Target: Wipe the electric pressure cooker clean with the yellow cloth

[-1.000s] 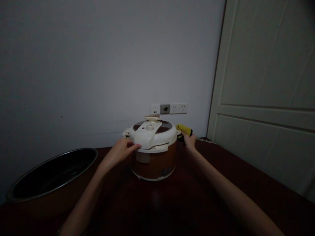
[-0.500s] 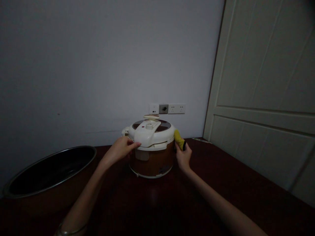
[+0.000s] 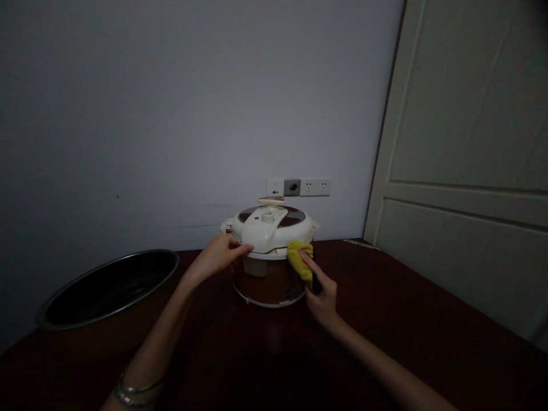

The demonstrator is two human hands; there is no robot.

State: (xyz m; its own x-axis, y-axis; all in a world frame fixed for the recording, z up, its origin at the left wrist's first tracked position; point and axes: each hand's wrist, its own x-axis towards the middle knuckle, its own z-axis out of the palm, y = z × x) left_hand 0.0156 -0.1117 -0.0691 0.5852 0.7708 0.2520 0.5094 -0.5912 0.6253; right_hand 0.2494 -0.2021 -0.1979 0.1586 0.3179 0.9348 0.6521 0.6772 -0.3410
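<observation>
A pressure cooker [image 3: 270, 273] with an orange-brown body and a cream lid stands at the back of the dark table, near the wall. My left hand [image 3: 218, 256] rests on the left side of the lid rim, fingers curled against it. My right hand [image 3: 320, 293] grips a yellow cloth [image 3: 298, 260] and presses it against the cooker's front right side, just below the lid rim.
A large dark metal basin [image 3: 107, 285] sits on the table to the left. Wall sockets [image 3: 298, 186] are behind the cooker. A pale door [image 3: 466, 171] closes off the right side. The dark wooden table [image 3: 406, 319] stretches toward me.
My right hand has brought the yellow cloth from behind the cooker's right side round to its front right. My left hand has stayed on the lid.
</observation>
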